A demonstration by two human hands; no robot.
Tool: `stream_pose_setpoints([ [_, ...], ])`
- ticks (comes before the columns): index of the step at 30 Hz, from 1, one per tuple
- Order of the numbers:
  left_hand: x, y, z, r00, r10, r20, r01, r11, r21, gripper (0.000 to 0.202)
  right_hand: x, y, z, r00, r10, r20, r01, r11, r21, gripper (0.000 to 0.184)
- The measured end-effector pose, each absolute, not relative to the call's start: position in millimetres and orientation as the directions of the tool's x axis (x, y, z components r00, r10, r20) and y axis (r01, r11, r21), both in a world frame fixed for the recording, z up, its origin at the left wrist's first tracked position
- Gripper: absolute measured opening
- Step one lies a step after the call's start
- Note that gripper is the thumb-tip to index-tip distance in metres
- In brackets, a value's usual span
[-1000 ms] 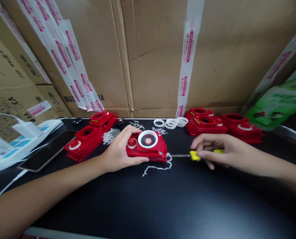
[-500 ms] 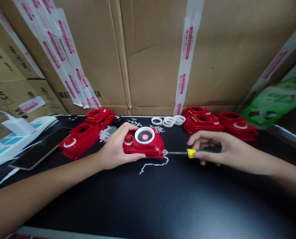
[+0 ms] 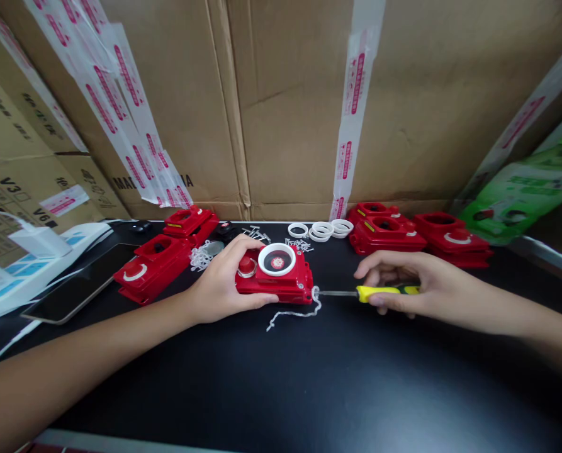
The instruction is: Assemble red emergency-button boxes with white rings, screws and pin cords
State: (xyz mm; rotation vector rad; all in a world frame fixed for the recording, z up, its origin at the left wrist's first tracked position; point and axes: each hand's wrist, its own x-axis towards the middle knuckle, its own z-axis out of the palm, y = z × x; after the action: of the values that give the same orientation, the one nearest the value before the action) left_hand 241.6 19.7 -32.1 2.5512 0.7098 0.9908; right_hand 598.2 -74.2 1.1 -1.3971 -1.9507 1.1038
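Note:
My left hand is wrapped round the left end of a red toy camera that lies flat on the black table, its white lens ring facing up. A white string trails from the camera's right corner onto the table. My right hand pinches a screwdriver with a yellow and green handle, held level. Its metal tip meets the camera's right side, where the string is tied.
Red camera shells lie at the left and in a stack at the right. White rings, loose screws and a string pile sit behind. A tablet, cardboard boxes and a green package surround the table.
The screwdriver's handle has turned in my right fingers, with more yellow now showing. Its tip stays at the camera's right side. My left hand has kept its hold.

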Motion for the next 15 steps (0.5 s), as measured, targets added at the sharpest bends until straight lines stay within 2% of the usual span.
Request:
stream_pose_setpoints([
  [3, 241.8, 19.8, -32.5, 0.632, 0.561, 0.534, 0.342, -0.821, 0.458, 0.068, 596.8, -76.2, 3.9, -0.338, 0.937, -0.091, 0.548, 0.117, -0.829, 0.037],
  [9, 242.4, 20.2, -32.9, 0.637, 0.557, 0.533, 0.341, -0.823, 0.454, 0.068, 596.9, -73.4, 0.4, -0.363, 0.928, 0.077, 0.628, 0.305, -0.716, 0.038],
  [15, 241.3, 20.5, -32.9, 0.638, 0.555, 0.534, 0.336, -0.825, 0.455, 0.068, 596.9, -77.7, 2.1, -0.311, 0.95, 0.043, 0.56, 0.219, -0.799, 0.043],
])
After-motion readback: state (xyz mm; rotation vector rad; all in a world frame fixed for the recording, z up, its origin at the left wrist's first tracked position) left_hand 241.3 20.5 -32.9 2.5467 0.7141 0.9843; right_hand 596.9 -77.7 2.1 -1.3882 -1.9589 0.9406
